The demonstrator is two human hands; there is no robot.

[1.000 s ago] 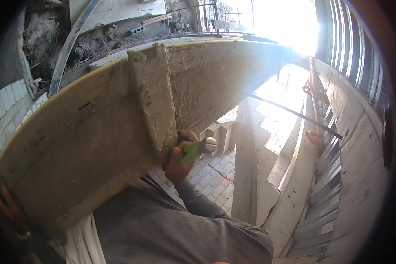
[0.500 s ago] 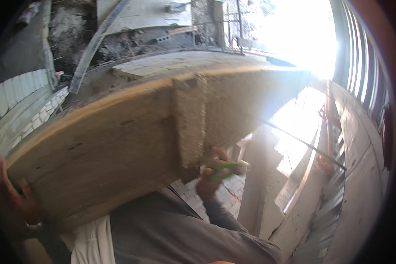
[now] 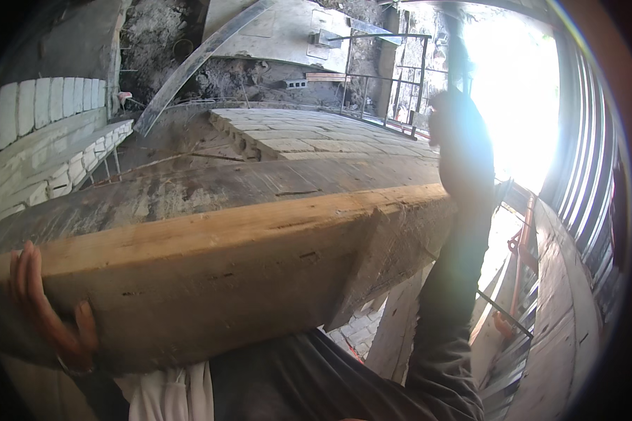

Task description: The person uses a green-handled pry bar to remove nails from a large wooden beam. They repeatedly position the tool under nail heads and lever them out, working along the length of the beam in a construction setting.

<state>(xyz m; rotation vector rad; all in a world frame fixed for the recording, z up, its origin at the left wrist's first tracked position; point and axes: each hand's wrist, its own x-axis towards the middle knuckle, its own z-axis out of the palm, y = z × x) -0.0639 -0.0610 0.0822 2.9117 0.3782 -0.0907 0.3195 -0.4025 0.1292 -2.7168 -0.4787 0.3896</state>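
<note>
A large wooden panel [image 3: 211, 288] with a pale timber edge stands tilted across the view, right in front of my body. A short upright batten [image 3: 361, 263] is fixed to its near face. My left hand [image 3: 56, 319] lies against the panel's near face at the left end, fingers stretched up toward the top edge and thumb apart. My right arm is raised beyond the panel's right end. Glare and blur cover my right hand [image 3: 460, 137], so its fingers and anything in them cannot be made out.
Behind the panel lies a pale block wall top [image 3: 330, 133]. A metal strip [image 3: 196, 67] leans at the back, near a dark metal frame [image 3: 421, 77]. White blocks [image 3: 49, 105] line the left. Planks [image 3: 558, 259] and corrugated sheeting [image 3: 593, 119] run along the right.
My right hand, earlier low beside the batten with a green object, has swung up and away to the far right. The panel has tipped, showing its top edge and upper face; the view has shifted.
</note>
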